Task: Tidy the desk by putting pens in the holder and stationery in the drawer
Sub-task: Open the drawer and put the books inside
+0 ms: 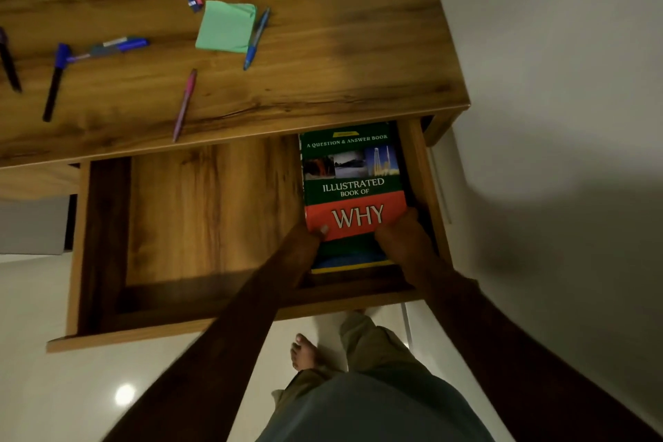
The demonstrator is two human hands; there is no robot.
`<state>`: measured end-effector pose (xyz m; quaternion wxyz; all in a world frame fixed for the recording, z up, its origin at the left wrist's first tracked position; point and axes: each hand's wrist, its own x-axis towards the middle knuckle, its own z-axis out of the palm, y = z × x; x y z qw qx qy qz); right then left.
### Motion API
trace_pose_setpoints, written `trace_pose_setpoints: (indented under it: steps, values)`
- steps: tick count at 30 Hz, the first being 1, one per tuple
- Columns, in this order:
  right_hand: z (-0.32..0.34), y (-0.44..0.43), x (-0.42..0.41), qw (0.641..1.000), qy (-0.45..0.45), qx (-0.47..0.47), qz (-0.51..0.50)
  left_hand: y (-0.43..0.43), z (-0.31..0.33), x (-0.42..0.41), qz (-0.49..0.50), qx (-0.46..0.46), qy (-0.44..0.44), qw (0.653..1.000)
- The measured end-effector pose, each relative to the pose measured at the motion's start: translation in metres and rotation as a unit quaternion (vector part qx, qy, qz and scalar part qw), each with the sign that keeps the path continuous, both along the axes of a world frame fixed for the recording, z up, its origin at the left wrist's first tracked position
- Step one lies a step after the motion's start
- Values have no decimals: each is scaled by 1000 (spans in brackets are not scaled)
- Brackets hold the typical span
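Both the left hand (311, 233) and right hand (401, 230) grip the book (353, 187), lying lengthwise against the drawer (201, 212)'s right wall.

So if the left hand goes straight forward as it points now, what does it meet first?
The left hand already touches the book lying in the open drawer. Going straight on, it would likely slide over the red cover; depth is unclear.

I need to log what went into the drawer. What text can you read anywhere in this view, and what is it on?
All on the book cover, in the drawer between left hand and right hand:
"A QUESTION & ANSWER BOOK"
"ILLUSTRATED BOOK OF"
"WHY"
Small yellow tab at the cover's top: too small to read.
Pen and marker printing on the desk: blurred, unreadable.
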<state>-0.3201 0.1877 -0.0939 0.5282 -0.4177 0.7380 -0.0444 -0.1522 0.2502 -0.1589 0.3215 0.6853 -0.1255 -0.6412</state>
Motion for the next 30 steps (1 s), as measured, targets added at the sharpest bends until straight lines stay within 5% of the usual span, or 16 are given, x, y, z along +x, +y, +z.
trace_pose_setpoints:
  steps: [14, 19, 24, 30]
  values:
    - [7, 17, 3, 990, 74, -76, 95, 5, -19, 3, -63, -14, -36, 997]
    - [8, 14, 9, 957, 113, -157, 217, 2, -6, 1, -93, -6, -68, 993]
    - [1, 16, 8, 909, 137, -131, 371, -1, 9, -5, -133, -4, -115, 984]
    - [-9, 29, 0, 863, 205, -147, 438, 6, 25, -13, -280, -5, -310, 909]
